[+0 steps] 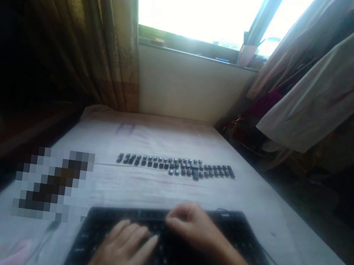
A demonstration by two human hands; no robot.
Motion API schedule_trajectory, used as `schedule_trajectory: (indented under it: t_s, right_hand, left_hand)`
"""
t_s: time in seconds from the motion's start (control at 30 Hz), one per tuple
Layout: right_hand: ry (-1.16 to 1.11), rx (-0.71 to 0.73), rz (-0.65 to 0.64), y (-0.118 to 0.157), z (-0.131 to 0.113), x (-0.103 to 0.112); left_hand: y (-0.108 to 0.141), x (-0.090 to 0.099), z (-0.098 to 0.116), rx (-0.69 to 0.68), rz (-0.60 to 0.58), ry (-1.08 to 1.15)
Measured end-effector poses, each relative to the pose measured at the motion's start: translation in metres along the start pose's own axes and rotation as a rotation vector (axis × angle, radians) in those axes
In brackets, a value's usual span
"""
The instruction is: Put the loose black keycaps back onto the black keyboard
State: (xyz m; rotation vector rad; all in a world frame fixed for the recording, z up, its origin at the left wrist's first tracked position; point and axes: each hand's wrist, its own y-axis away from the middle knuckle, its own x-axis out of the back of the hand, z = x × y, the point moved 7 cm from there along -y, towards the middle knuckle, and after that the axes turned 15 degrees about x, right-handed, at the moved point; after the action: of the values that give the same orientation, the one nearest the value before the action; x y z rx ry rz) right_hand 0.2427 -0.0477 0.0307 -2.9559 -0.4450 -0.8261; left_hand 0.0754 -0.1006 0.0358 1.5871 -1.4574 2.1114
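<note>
At lower middle, the left hand (127, 245) lies on the keyboard (173, 258), its grip loose and flat; uneven pressing could make the keyboard slide. Just right and higher, the right hand (195, 226) bunches its fingertips; blur hides whether that grip holds anything. At centre, tugged cloth (143, 189) could scatter the lined-up keys (177, 166).

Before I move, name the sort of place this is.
Probably a room in a home, perhaps a bedroom: a curtain beside a bright window, cloth hanging at the right, and a pale sheet under the keyboard.
</note>
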Motion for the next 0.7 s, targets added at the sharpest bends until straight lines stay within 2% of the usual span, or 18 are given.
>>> schedule_trajectory:
  t_s: [0.1,0.2,0.23,0.43,0.6,0.7]
  right_hand:
    - [0.222,0.051,0.03,-0.015,-0.002,0.018]
    - [0.613,0.057,0.131,-0.038,0.002,0.042]
    - [0.672,0.04,0.158,-0.046,0.006,0.048]
    - [0.845,0.004,0.187,-0.081,0.022,0.054]
    - [0.936,0.007,0.174,-0.09,0.02,0.051]
    - [0.967,0.018,0.15,-0.095,0.018,0.048]
  left_hand:
    - [0.003,-0.005,-0.001,-0.045,-0.002,-0.02]
    - [0.007,-0.012,-0.002,0.015,-0.048,-0.017]
    - [0.009,-0.013,-0.002,0.042,-0.057,-0.01]
    - [0.015,-0.023,-0.003,0.071,-0.044,-0.002]
    - [0.018,-0.026,-0.004,-0.01,0.039,0.021]
    - [0.014,-0.02,-0.004,0.017,-0.025,0.056]
